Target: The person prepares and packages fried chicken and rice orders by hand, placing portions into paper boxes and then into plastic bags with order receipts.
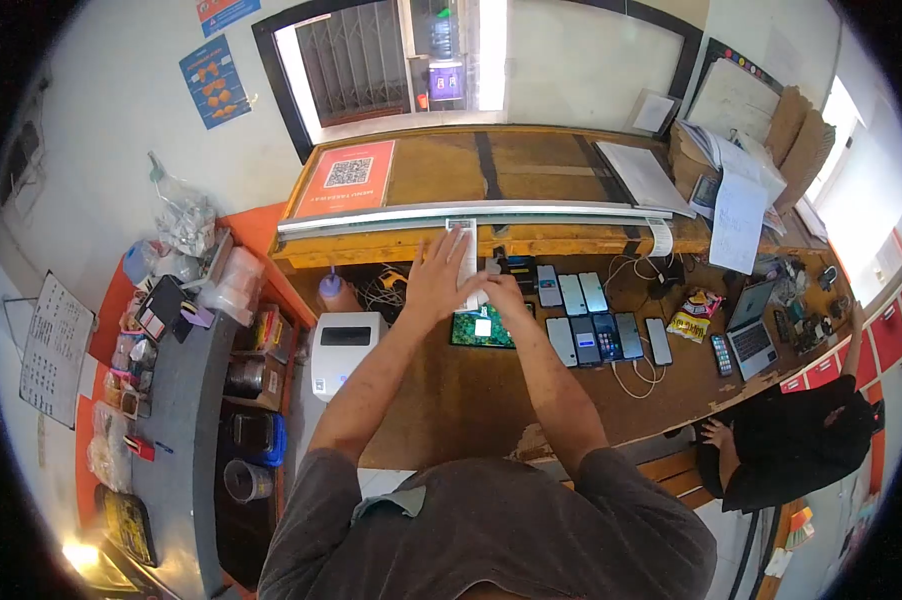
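A white printed paper strip (469, 262) hangs over the shelf edge in the middle of the head view. Spread over its left side is my left hand (437, 274), fingers apart and pointing up. My right hand (506, 297) is at the strip's lower right, fingers bent together; what they pinch, if anything, is too small to make out. Below both hands lies a tablet (468, 331) with a green picture on its screen. Several phones (582, 339) lie in rows to the right of my right hand.
A white label printer (346, 350) stands left of my forearms. A snack bag (693, 315), a laptop (751, 340) and a remote (721, 355) lie to the right. Another person in black (801, 445) sits at the right. A long metal-edged ledge (371, 221) crosses behind my hands.
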`<state>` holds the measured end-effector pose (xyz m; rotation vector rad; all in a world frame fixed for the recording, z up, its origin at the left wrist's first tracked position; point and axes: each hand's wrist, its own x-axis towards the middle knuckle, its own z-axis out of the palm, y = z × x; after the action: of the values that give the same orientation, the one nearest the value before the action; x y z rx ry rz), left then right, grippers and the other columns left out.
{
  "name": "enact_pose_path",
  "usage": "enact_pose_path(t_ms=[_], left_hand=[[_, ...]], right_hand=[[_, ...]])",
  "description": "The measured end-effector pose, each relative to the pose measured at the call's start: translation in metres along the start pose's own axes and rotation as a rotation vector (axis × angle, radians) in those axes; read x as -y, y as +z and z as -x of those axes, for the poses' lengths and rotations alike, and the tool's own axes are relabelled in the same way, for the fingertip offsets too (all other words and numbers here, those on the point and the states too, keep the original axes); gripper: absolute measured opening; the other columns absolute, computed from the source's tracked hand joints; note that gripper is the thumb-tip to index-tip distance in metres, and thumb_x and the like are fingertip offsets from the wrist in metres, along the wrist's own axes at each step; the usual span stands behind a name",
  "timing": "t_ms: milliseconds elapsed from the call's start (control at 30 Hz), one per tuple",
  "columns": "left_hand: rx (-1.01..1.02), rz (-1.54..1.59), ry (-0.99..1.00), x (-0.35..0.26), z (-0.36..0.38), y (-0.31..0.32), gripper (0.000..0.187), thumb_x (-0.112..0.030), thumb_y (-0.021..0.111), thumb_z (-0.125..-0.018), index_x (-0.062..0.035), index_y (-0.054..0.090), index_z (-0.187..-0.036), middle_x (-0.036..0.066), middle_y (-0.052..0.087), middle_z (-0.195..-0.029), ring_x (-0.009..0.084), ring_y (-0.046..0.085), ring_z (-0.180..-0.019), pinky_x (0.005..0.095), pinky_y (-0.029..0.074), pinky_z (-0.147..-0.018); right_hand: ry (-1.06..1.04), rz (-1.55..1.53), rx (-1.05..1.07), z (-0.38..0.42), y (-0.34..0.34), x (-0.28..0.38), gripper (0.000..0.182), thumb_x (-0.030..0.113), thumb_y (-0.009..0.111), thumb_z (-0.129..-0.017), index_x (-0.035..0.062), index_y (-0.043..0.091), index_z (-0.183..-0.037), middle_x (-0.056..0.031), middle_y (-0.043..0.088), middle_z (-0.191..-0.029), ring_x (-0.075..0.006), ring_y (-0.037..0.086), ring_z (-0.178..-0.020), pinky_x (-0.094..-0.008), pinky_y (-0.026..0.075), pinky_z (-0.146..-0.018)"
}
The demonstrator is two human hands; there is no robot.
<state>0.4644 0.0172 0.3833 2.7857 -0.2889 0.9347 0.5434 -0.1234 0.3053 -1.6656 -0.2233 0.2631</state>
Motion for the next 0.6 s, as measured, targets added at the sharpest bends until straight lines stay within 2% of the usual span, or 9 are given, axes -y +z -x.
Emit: enact_pose_path(t_ms=[33, 200, 300, 333, 433, 467, 500, 533, 600], left_hand=[[0.011, -0.039, -0.037, 0.003, -0.009, 0.007, 0.073, -0.055, 0.048, -0.088, -0.0056, 0.037, -0.140, 0.015, 0.040, -0.143, 0.0310, 0.040, -0.129, 0.0500, 0.023, -0.110], [0.054, -0.206, -0.138, 0.007, -0.031, 0.026, 0.074, -0.061, 0.042, -0.089, -0.0011, 0.046, -0.132, 0.014, 0.047, -0.137, 0.0308, 0.039, -0.129, 0.0547, 0.016, -0.110], [0.139, -0.316, -0.280, -0.001, -0.038, 0.023, 0.070, -0.064, 0.039, -0.089, -0.0138, 0.042, -0.138, 0.013, 0.038, -0.144, 0.0334, 0.032, -0.134, 0.0619, 0.014, -0.108], [0.160, -0.316, -0.309, -0.001, -0.041, 0.023, 0.070, -0.064, 0.038, -0.089, -0.0145, 0.042, -0.138, 0.012, 0.038, -0.144, 0.0347, 0.033, -0.133, 0.0651, 0.013, -0.107], [0.259, -0.347, -0.357, -0.005, -0.047, 0.019, 0.069, -0.063, 0.039, -0.090, -0.0161, 0.039, -0.140, 0.010, 0.040, -0.141, 0.0297, 0.036, -0.131, 0.0702, 0.009, -0.103], [0.272, -0.366, -0.362, -0.007, -0.047, 0.016, 0.068, -0.062, 0.040, -0.090, -0.0162, 0.039, -0.141, 0.009, 0.041, -0.141, 0.0283, 0.036, -0.131, 0.0703, 0.008, -0.103], [0.285, -0.368, -0.345, -0.009, -0.046, 0.014, 0.068, -0.062, 0.040, -0.090, -0.0162, 0.039, -0.141, 0.009, 0.041, -0.141, 0.0283, 0.036, -0.131, 0.0703, 0.008, -0.103], [0.177, -0.333, -0.302, -0.012, -0.042, 0.013, 0.067, -0.059, 0.043, -0.090, -0.0140, 0.040, -0.140, 0.010, 0.042, -0.139, 0.0281, 0.037, -0.130, 0.0692, 0.006, -0.103], [0.082, -0.300, -0.257, -0.018, -0.028, 0.016, 0.066, -0.057, 0.046, -0.090, -0.0119, 0.042, -0.138, 0.010, 0.044, -0.136, 0.0278, 0.037, -0.129, 0.0681, 0.005, -0.103]], right_hand=[[0.016, -0.177, 0.112, -0.009, 0.002, -0.019, 0.028, 0.023, 0.070, -0.079, -0.0039, 0.069, -0.087, -0.0071, 0.066, -0.079, -0.0128, 0.060, -0.068, -0.0259, 0.045, -0.063], [0.017, -0.086, 0.094, 0.016, -0.007, -0.007, 0.036, 0.032, 0.070, -0.082, -0.0030, 0.069, -0.087, -0.0063, 0.066, -0.079, -0.0124, 0.059, -0.069, -0.0243, 0.043, -0.061], [0.101, -0.284, 0.095, 0.023, -0.030, -0.022, 0.035, 0.033, 0.069, -0.085, -0.0013, 0.069, -0.091, -0.0055, 0.067, -0.083, -0.0131, 0.062, -0.073, -0.0250, 0.048, -0.067], [-0.038, -0.287, 0.096, 0.015, -0.038, -0.058, 0.025, 0.022, 0.068, -0.086, -0.0007, 0.068, -0.097, -0.0054, 0.067, -0.087, -0.0137, 0.063, -0.077, -0.0251, 0.050, -0.070], [-0.185, -0.365, -0.087, 0.034, -0.086, -0.110, 0.018, 0.002, 0.066, -0.082, 0.0018, 0.067, -0.100, -0.0055, 0.067, -0.089, -0.0140, 0.063, -0.077, -0.0247, 0.050, -0.068], [-0.202, -0.302, -0.246, 0.038, -0.106, -0.133, 0.009, 0.001, 0.066, -0.078, 0.0035, 0.069, -0.086, -0.0035, 0.068, -0.083, -0.0152, 0.064, -0.078, -0.0300, 0.051, -0.072], [-0.303, -0.094, -0.379, 0.037, -0.130, -0.167, 0.007, 0.005, 0.068, -0.077, 0.0035, 0.069, -0.084, -0.0061, 0.069, -0.083, -0.0169, 0.064, -0.078, -0.0299, 0.051, -0.073], [-0.181, 0.069, -0.604, 0.058, -0.149, -0.161, 0.008, 0.009, 0.065, -0.079, 0.0031, 0.070, -0.082, -0.0091, 0.069, -0.079, -0.0223, 0.066, -0.076, -0.0321, 0.051, -0.072], [-0.076, 0.340, -0.690, 0.058, -0.207, -0.226, 0.026, 0.022, 0.062, -0.083, 0.0040, 0.066, -0.101, -0.0149, 0.064, -0.107, -0.0282, 0.062, -0.096, -0.0382, 0.048, -0.084]])
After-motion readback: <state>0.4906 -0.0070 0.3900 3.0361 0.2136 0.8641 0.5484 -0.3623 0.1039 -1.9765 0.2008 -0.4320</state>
